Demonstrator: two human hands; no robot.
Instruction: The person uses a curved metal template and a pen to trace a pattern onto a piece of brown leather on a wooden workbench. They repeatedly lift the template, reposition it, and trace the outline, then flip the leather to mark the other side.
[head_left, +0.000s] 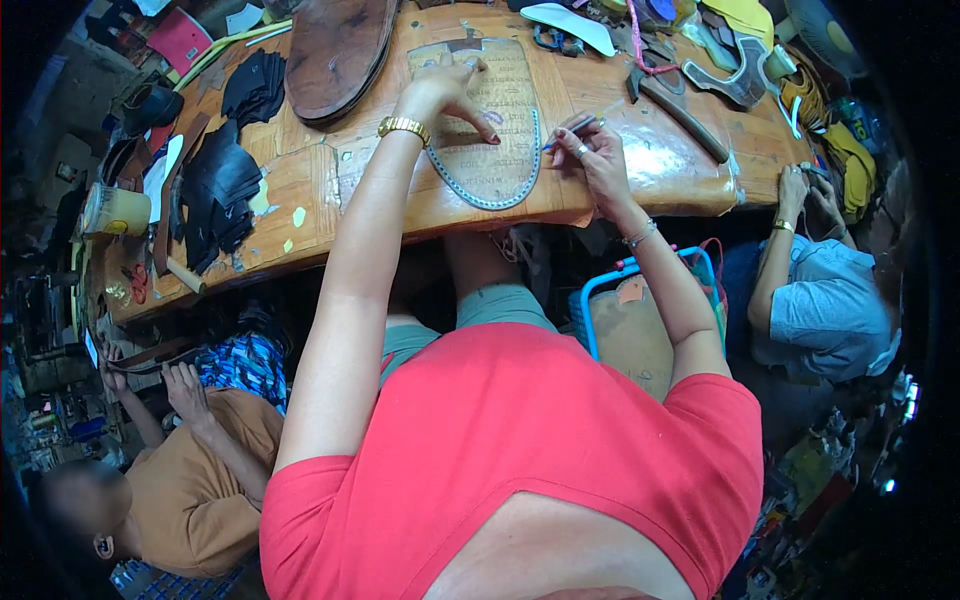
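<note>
On the wooden table (295,180) before me lies a flat tan sheet (510,80) with faint print and a rounded near end. A blue-grey band dotted with small marks (487,203) runs along its curved edge. My left hand (448,88) rests flat on the sheet, fingers spread, holding nothing. My right hand (597,165) is closed round a slim pen (584,125), its blue tip at the right edge of the band. Whether the tip touches cannot be made out.
Brown leather pieces (340,55) lie left of the sheet, with black pieces (218,190) farther left. A hammer (685,120) lies to the right. A tub (117,210) stands at the left edge. Co-workers sit at left (200,480) and right (825,310), beyond a blue-framed stool (590,310).
</note>
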